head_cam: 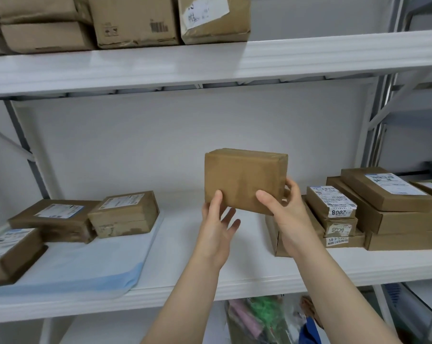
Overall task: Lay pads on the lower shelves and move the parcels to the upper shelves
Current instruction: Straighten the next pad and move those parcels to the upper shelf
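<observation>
A plain brown parcel [244, 180] hangs in the air at the centre of the frame, above the bare middle of the lower shelf [254, 269] and touching nothing there. Its front face carries no label, only clear tape. The right hand [288, 216] has its grip clamped on the parcel's lower right corner, thumb on the front and fingers curled round the side. The left hand [217, 220] has a loose grip: the thumb lies flat on the front near the lower left corner, and the fingers are spread apart under the bottom edge.

At the lower left, a blue-and-white pad [86, 264] covers that end of the shelf, and three labelled parcels [124, 213] sit on it; their print is too small to read.

At the right, a stack of flat cartons [393, 207] stands on the bare shelf. Just beside it is a smaller pile [334, 219] with a label that reads "2008" [340, 213]. Lower in that pile, a strip begins "58-3-1" [336, 240], and the rest of it is blurred.

Across the top, the upper shelf [234, 60] holds big cardboard boxes [41, 33]. One box shows a barcode [159, 27], and another has a white shipping label [205, 11] with its edge peeling up.

Under the lower shelf is a clear bag [259, 316] of pink and green stuff.
</observation>
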